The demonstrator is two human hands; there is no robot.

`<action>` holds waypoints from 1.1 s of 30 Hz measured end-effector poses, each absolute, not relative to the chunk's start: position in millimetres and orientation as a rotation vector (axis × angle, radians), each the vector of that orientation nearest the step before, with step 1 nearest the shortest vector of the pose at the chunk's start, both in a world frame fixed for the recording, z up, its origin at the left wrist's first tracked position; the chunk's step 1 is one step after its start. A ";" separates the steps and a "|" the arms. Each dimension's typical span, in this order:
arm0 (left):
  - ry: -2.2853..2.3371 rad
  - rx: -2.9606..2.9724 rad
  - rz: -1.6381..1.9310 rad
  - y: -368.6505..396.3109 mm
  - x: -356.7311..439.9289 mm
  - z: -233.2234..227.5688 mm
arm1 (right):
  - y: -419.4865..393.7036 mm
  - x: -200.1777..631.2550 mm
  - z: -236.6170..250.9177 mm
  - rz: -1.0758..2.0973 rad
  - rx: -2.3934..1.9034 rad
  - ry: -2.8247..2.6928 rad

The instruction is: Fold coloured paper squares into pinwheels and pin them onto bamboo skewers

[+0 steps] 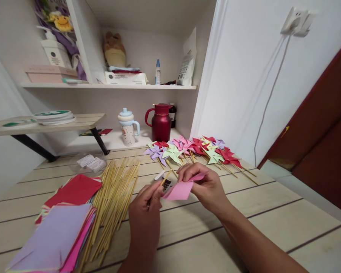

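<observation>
— Pink square of folded paper point(181, 189) sits mid-frame, just above the pale plank worktop point(272, 212). Who has it?

— Both hands. The right hand point(207, 187) has its grip pinched on the upper corner; the left hand point(147, 206) is closed on a thin bamboo stick point(165, 178) with its tip touching the sheet's lower left edge.

— What might go wrong?

— My guess: the paper is thin, so a hard pull at the corner could tear or crease it. The stick could slip, too.

— And around them?

— A loose heap of bamboo sticks point(113, 201) lies just left of the hands, beside a stack of red, lilac and pink paper sheets point(65, 223) at lower left. Finished paper pinwheels in many colours point(196, 149) lie behind; a careless elbow could scatter them.
</observation>
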State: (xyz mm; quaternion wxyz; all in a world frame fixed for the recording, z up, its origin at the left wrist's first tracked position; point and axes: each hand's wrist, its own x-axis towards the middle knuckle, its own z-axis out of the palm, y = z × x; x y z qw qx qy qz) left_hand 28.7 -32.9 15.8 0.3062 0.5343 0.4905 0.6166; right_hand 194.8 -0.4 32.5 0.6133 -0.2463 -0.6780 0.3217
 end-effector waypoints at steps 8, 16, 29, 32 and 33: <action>1.160 1.527 1.649 -36.2 32.0 12.3 | -3.0 191.6 35.6 0.621 -0.510 -1.603; 1.148 1.610 1.663 -39.4 31.8 15.3 | -0.9 191.4 34.5 0.579 -0.485 -1.603; 1.214 1.667 1.727 -40.4 31.4 11.6 | -2.8 190.1 35.3 0.609 -0.505 -1.567; 1.240 1.692 1.735 -41.3 31.9 11.2 | -2.1 190.8 34.3 0.631 -0.505 -1.555; 1.252 1.704 1.733 -41.6 31.9 11.0 | -1.9 191.0 34.1 0.640 -0.506 -1.551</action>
